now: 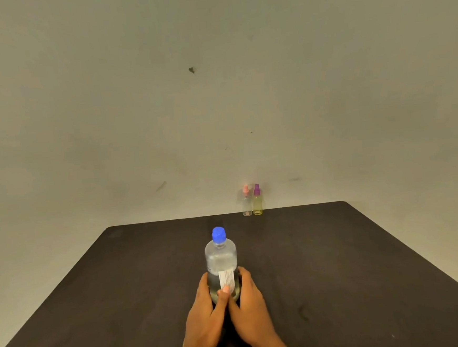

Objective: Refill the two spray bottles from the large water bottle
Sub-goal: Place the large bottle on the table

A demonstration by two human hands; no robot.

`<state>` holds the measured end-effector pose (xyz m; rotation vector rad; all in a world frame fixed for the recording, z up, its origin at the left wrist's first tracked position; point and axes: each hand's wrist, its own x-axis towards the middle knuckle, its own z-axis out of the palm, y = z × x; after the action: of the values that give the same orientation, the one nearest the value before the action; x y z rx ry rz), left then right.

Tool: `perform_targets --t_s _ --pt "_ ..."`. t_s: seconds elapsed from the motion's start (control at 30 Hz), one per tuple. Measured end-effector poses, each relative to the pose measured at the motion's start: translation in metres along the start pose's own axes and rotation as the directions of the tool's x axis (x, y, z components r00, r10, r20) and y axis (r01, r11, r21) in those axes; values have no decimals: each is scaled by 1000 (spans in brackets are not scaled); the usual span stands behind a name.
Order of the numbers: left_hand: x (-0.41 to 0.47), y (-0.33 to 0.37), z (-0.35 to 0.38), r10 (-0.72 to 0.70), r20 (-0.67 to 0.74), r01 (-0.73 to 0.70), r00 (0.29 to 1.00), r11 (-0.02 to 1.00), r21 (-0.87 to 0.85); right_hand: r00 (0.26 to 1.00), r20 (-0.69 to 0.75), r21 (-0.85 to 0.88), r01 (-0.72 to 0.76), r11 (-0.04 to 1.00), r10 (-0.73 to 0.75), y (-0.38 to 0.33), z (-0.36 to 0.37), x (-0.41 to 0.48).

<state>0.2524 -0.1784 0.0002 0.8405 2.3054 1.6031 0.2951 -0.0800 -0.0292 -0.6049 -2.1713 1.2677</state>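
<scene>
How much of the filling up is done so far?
Nothing looks done yet. In hand: the left hand and right hand hold the water bottle upright, its blue cap still on. Left to do: open it, take the tops off the pink-topped spray bottle and the purple-topped spray bottle at the far edge of the table, and pour water into each.

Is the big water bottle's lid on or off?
On. The blue cap sits atop the large clear plastic water bottle.
</scene>
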Motion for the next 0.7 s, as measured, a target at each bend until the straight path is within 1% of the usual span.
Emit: perform_targets --t_s 0.2,0.4,0.6,0.63,0.7 --pt "7 -1 2 25 -3 -25 1000 999 27 1000 10 25 -6 1000 5 -5 -6 2" --pt "9 1 2 -1 -11 1 1000 1000 17 999 44 127 -36 991 31 -8 -13 3" --pt "13 -5 3 -16 -28 15 999 999 -39 992 88 186 -106 977 91 -12 -18 2" --pt "14 -6 2 -46 -13 45 999 997 -61 992 79 182 -112 977 98 -12 -19 2" --pt "17 -3 1 -37 28 40 999 988 -146 992 71 173 -120 978 109 -9 -14 2"
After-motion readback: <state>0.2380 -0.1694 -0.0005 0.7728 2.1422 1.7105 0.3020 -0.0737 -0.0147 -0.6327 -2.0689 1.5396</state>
